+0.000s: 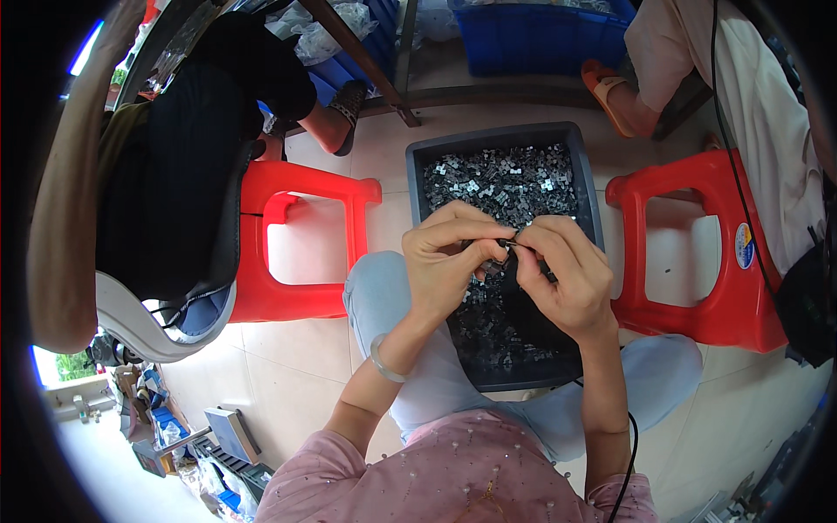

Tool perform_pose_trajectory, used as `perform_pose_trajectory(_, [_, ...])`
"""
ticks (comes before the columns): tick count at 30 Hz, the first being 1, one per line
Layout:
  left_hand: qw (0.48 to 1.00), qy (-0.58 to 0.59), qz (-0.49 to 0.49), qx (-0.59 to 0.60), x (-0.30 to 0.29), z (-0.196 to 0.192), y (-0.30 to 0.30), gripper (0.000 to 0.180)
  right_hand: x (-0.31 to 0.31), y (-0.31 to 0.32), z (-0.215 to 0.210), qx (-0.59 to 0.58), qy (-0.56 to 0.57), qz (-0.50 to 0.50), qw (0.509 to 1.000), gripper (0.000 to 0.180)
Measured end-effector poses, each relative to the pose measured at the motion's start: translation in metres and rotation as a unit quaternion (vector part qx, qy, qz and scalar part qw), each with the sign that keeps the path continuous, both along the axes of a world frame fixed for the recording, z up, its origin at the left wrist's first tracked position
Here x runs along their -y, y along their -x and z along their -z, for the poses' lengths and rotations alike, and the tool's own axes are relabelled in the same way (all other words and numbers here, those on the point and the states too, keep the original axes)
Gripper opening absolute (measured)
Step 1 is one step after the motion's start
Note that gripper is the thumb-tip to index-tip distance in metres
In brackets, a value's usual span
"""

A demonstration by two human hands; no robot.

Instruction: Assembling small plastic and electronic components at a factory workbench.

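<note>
Your left hand (449, 253) and right hand (562, 270) meet fingertip to fingertip over the grey tray (590, 187) on your lap, both pinching one small dark metal part (508, 243), mostly hidden by your fingers. A round blue-and-yellow sticker (744, 245) marks the red stool (697, 253) to your right.

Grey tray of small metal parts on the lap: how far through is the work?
Done: no separate finished pile shows, so I cannot tell. In hand: the left hand and right hand pinch one small dark metal part between the fingertips, above the grey plastic tray. Left: the tray still holds a deep layer of loose small metal pieces, so plenty seems to remain.
</note>
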State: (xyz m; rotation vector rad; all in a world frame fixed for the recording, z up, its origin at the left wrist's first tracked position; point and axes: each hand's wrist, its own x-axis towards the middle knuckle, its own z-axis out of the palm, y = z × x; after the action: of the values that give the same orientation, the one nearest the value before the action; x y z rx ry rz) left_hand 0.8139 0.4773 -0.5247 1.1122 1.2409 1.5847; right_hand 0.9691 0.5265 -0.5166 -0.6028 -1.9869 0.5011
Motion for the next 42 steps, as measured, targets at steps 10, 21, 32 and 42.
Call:
perform_pose_trajectory(10, [0.998,0.016,-0.002,0.059,0.002,0.005,-0.01,0.013,-0.001,0.001,0.001,-0.001,-0.063,-0.002,0.998,0.029])
perform_pose_trajectory(21, [0.999,0.033,-0.03,0.016,0.008,0.004,-0.013,0.013,0.0,0.0,-0.002,0.021,-0.097,0.003,0.995,0.029])
perform_pose_trajectory(32, [0.997,0.047,-0.061,0.028,0.011,0.005,-0.02,0.014,0.003,0.001,-0.001,0.036,-0.119,0.022,0.992,0.027])
perform_pose_trajectory(42, [0.996,0.039,-0.064,0.042,0.013,0.003,-0.02,0.014,0.005,0.001,-0.001,0.026,-0.124,0.029,0.992,0.026])
